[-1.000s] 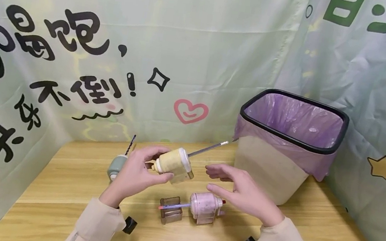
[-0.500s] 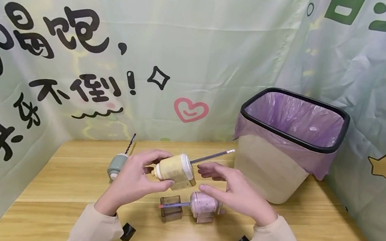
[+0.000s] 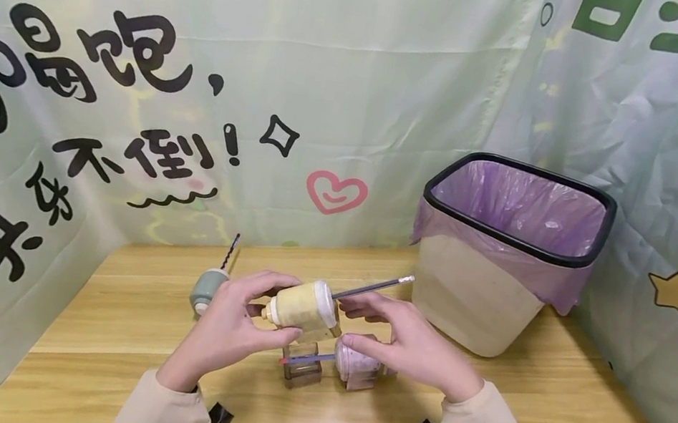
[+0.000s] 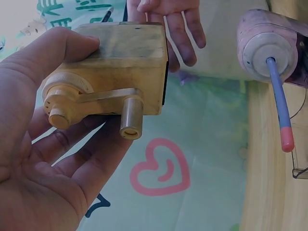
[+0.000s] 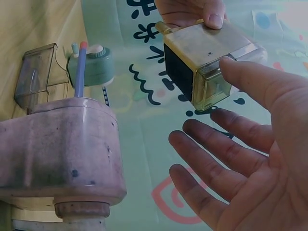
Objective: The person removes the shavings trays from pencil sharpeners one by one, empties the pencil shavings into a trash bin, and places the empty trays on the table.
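My left hand (image 3: 225, 326) grips a yellow hand-crank pencil sharpener (image 3: 302, 305) above the table, thumb along one flat side. A dark pencil (image 3: 370, 289) sticks out of its white front, tilted up to the right. In the left wrist view the crank handle (image 4: 131, 118) points toward the camera. My right hand (image 3: 405, 340) is spread just right of the sharpener. In the right wrist view its thumb (image 5: 240, 77) overlaps the sharpener's clear shavings drawer (image 5: 214, 86), while the other fingers stay apart from it. Below lies a pink sharpener (image 3: 357, 373) holding a blue pencil (image 3: 318, 358).
A loose, see-through brown drawer (image 3: 301, 377) lies left of the pink sharpener, under the blue pencil. A grey-green sharpener (image 3: 207, 288) with a dark pencil stands at back left. A bin (image 3: 473, 295) with a purple liner stands at right, before a printed cloth (image 3: 393, 103).
The left hand has lowered the yellow sharpener slightly and moved it a little right. The right hand has come left, closer to it.
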`<state>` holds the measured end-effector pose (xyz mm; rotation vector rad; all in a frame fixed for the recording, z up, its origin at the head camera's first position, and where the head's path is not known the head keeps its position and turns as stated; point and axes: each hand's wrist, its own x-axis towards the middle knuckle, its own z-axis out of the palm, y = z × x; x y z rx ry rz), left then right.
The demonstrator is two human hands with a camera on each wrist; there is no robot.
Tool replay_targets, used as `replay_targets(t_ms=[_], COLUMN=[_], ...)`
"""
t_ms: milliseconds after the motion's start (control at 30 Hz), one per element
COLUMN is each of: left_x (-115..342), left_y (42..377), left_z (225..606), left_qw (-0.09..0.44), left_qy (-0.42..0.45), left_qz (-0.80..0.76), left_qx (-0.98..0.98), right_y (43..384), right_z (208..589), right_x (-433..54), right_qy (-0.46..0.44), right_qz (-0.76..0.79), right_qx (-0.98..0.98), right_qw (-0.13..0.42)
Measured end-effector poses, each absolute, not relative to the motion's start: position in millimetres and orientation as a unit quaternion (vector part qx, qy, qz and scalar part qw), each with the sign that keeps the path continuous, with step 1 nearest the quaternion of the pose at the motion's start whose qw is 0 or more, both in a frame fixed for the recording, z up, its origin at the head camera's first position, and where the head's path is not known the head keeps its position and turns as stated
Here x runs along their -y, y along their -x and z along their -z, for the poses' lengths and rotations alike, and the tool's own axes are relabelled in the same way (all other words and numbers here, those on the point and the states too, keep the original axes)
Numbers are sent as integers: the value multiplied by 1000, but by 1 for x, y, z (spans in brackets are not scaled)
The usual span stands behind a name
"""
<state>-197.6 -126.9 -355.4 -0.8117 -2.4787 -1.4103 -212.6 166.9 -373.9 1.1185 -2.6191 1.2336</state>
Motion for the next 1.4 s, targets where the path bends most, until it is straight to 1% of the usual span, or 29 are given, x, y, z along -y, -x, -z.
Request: replay_targets(t_ms=[233,567,933,1167,1400], left_x=[125,118,113,110,110], left_y=[197,197,197,197,199], left_z=[358,359,361,365,366], left_qw=[78,62,68,75,60], left_qy=[276,286,276,265,272], left_qz=[478,479,482,488,494], left_qx=[830,827,829,828,824], right_y=[211,214,214,216,215], right_z=[375,377,377,376,377], right_x=[-164,-163,-162,-162,-167], right_qy=[-351,-368,-354,-364,-338], right_qz=[-407,-406,-403,-411,-412], right_qx=[843,836,844,835,846], right_qw=[3,15,27,32,14])
